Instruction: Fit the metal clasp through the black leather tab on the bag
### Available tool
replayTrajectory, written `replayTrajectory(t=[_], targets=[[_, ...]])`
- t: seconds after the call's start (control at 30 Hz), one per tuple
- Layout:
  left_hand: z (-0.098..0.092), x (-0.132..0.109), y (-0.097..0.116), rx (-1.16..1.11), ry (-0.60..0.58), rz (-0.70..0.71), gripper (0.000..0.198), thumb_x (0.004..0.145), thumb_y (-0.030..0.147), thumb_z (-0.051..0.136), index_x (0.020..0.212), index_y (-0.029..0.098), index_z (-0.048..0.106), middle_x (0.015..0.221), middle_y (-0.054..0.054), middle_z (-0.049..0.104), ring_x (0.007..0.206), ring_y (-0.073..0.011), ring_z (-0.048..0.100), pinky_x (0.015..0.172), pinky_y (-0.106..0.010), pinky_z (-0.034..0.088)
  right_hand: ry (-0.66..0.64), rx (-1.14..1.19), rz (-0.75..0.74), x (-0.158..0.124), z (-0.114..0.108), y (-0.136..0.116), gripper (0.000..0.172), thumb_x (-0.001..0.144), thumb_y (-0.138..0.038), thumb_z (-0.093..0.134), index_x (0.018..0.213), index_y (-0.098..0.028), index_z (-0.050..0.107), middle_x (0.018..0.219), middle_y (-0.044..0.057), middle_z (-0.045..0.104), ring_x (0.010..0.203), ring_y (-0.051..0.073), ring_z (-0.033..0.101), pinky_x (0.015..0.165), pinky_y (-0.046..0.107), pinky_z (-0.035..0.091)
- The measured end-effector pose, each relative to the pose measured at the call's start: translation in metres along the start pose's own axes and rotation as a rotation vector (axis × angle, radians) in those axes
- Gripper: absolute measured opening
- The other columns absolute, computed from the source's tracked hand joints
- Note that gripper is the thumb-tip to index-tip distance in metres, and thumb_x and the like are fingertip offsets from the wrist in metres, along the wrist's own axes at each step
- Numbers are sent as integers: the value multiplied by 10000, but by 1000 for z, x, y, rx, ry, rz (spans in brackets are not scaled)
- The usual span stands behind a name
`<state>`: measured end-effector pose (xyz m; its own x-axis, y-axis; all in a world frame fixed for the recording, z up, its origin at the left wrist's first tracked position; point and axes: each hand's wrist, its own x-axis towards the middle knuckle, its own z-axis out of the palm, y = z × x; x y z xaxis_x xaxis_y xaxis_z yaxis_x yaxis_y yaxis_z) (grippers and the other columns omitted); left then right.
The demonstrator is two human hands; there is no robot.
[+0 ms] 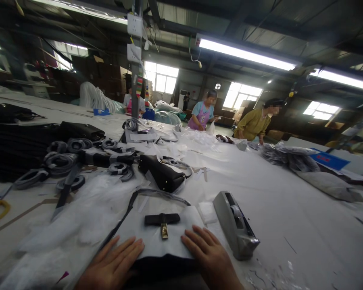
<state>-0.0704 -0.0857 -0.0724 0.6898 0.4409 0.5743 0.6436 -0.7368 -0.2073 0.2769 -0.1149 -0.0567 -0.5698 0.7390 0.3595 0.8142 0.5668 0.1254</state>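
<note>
White and long, the surface (275, 193) holds your paper-wrapped bag (157, 237) at its near edge. Your left hand (115, 264) and right hand (210, 257) press flat on it, fingers spread. A grey tape dispenser (234, 225) sits just right, a glossy black bag (161, 173) lies beyond, and coiled straps (60, 161) lie farther left.

The picture's bottom edge cuts off the left hand (111, 266) and right hand (211, 257) at the wrists. White wrapping paper (154, 239) hides most of the black bag (166, 264).

you're in a dim workshop under a dark roof (260, 20). tube lights (245, 53) glow high beyond your right hand (210, 253), bright windows (161, 78) line the far wall (196, 82), a grey pillar (135, 92) rises well past your left hand (111, 264), and a long white table (290, 209) stretches ahead.
</note>
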Motion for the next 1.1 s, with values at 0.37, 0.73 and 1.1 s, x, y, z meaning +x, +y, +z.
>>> replayTrajectory(t=[0.37,0.73,1.1], targets=[[-9,51,-11,-222,-518,-266,1044,480,133,864,1413,381,467,1522,-68,462,1355,-362,471,1084,-550,441,-416,389,156,43,-43,16,925,677,-361,865,1473,-266,405,1541,61,415,1434,314,350,1213,544,250],[42,-20,3,-97,52,9,494,979,100,326,1414,273,482,1334,57,648,1291,-93,539,1231,-292,207,112,99,-118,-13,51,14,408,1016,-153,385,1401,-225,500,1324,35,635,1260,263,575,1001,489,545],[-10,61,7,-232,-520,-227,766,582,30,623,1307,272,571,1306,-43,664,1124,-271,668,1009,-447,545,-335,373,122,39,-39,-6,648,771,-267,705,1383,-189,508,1430,92,554,1312,315,510,1193,530,296]])
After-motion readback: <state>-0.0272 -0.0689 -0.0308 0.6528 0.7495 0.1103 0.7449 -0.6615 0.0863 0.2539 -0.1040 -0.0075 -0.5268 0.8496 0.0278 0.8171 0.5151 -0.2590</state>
